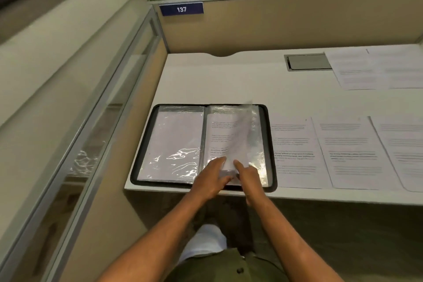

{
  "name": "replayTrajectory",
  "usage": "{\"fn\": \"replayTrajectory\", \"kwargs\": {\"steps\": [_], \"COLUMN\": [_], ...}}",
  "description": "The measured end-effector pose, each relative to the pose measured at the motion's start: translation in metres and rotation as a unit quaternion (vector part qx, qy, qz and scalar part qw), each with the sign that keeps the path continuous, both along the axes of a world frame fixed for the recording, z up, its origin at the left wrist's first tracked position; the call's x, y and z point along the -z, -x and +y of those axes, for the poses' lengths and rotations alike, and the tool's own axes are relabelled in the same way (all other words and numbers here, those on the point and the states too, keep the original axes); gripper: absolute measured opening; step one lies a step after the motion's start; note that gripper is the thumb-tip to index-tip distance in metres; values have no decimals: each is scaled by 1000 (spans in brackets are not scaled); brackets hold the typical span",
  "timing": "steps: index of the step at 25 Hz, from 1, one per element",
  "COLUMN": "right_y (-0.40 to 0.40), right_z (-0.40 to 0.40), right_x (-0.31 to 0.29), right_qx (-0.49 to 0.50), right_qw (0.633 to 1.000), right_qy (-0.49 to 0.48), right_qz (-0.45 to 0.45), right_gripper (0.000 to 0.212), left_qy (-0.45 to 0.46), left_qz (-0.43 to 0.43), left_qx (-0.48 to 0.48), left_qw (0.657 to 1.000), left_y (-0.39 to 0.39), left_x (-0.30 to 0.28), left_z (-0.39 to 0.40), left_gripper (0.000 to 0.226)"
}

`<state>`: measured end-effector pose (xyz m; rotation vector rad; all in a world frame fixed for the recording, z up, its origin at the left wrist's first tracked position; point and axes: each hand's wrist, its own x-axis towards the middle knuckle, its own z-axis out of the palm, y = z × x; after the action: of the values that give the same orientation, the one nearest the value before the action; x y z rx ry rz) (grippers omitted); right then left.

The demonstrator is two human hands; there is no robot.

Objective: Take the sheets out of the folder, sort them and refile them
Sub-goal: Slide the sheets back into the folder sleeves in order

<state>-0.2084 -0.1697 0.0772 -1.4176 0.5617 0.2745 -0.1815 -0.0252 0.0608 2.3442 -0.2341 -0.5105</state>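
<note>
The folder (pixel 203 145) lay open at the desk's (pixel 229 80) 7 o'clock corner, just left of the sorted sheets (pixel 295 153). My left hand (pixel 211 177) pressed the right-hand sleeve (pixel 235 142) with fairly straight fingers; my right hand (pixel 248 175) worked a blurred page (pixel 229 137) there, its grip unclear to me. I judged the step best done by pinning the sleeve flat and moving the page straight along the 12-to-6 o'clock line, avoiding creases.

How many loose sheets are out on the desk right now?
5 at least: three in a row right of the folder at; two farther back at. More may lie off-frame.
</note>
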Motion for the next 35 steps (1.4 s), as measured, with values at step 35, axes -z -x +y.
{"fn": "replayTrajectory", "kwargs": {"steps": [35], "right_y": [-19], "right_z": [132], "right_x": [73], "right_qx": [-374], "right_qw": [799], "right_qy": [437], "right_qz": [-177], "right_gripper": [60], "left_qy": [313], "left_qz": [341], "left_qx": [-408], "left_qw": [787], "left_y": [-7], "left_x": [12], "left_z": [190], "left_gripper": [39]}}
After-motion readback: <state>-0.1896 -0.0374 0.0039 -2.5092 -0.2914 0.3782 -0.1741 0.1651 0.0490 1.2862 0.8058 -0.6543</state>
